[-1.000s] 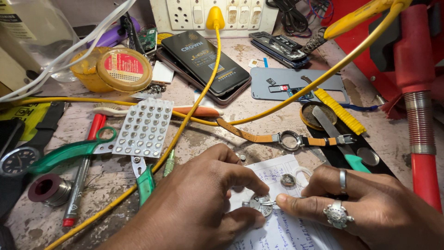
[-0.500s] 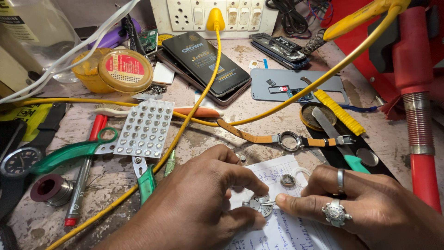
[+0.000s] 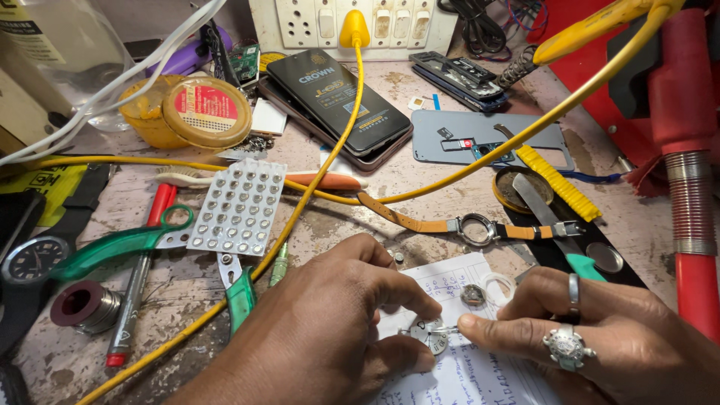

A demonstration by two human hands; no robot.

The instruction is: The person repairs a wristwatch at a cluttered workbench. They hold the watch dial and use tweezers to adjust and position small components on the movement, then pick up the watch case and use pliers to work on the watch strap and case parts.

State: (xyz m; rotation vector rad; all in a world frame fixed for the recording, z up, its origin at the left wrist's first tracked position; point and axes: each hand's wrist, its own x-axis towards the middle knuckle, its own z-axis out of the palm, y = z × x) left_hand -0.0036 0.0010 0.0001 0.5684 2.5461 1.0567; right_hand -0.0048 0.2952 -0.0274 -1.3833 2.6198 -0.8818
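Both hands pinch a small watch movement (image 3: 430,335) over the handwritten paper (image 3: 465,367) at the desk's near edge.

Left hand (image 3: 322,330) grips its rim between thumb and forefinger; right hand (image 3: 592,349), fingers pressed together, holds what looks like a thin metal tool at its side. Since a second ago the grip has barely shifted, so the work is fine and steady. A strapped watch case (image 3: 476,229) lies just beyond.

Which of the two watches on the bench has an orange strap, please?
The open watch lying above the hands, mid-bench; the black-dialled watch at the left edge has a black strap.
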